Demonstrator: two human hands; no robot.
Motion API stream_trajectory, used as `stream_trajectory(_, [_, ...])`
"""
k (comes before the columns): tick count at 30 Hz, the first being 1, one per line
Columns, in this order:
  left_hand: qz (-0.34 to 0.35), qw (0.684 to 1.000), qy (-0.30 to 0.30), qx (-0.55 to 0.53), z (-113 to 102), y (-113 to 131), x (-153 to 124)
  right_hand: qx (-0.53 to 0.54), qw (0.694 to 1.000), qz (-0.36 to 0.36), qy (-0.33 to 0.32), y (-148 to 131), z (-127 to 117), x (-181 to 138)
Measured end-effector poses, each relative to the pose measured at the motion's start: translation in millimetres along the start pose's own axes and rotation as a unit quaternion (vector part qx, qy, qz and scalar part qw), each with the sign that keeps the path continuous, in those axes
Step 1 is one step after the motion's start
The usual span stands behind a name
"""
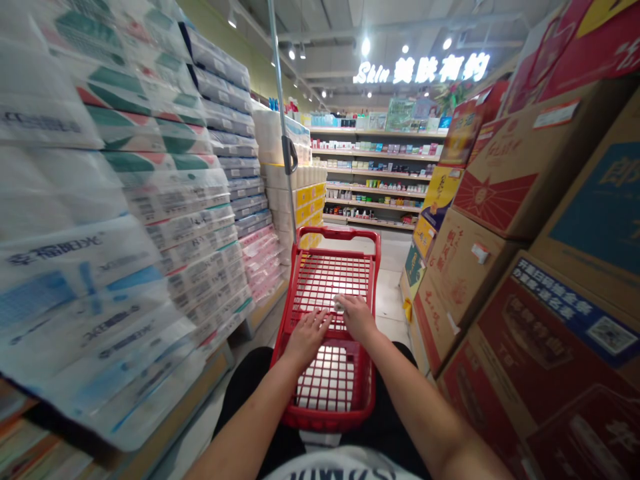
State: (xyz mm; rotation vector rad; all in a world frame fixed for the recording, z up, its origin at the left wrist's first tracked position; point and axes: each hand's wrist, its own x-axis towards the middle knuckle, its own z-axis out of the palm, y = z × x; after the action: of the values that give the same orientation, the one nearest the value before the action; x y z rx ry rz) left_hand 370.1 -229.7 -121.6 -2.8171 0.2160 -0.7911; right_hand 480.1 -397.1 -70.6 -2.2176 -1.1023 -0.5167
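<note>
A red plastic shopping cart (377,267) with grid walls stands right in front of me, between my legs. My left hand (309,331) is over its middle, palm down, with the fingers stretched forward and nothing in them. Close beside it, my right hand (356,316) is bent at the fingers around a small whitish crumpled thing (339,303), whose kind I cannot make out. Beneath both hands the cart's grid (325,383) shows, with pale floor through it. Whether either hand touches the cart is unclear.
Wrapped tissue packs (200,220) are piled high on the left. Stacked cartons (480,267) line the right side. A thin metal pole (278,73) rises by the cart's far left corner. Shelves of small products (375,157) stand ahead, beyond a pale tiled floor (393,293).
</note>
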Motion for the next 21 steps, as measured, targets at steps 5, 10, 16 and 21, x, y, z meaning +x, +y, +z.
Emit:
stream_trajectory(5, [0.000, 1.000, -0.003, 0.004, 0, 0, 1, -0.024, 0.998, 0.055, 0.026, -4, -4, -4])
stream_trajectory(10, [-0.004, 1.000, 0.007, 0.002, 2, 0, 0, 0.000, 0.999, -0.035, -0.025, -7, -1, -8])
stream_trajectory(16, [-0.002, 1.000, -0.001, -0.011, 1, 0, 0, -0.006, 1.000, 0.000, -0.014, -9, -2, -14])
stream_trajectory(21, [-0.005, 1.000, -0.019, -0.019, 0, 0, 1, -0.017, 0.997, -0.033, -0.061, -14, -9, -15])
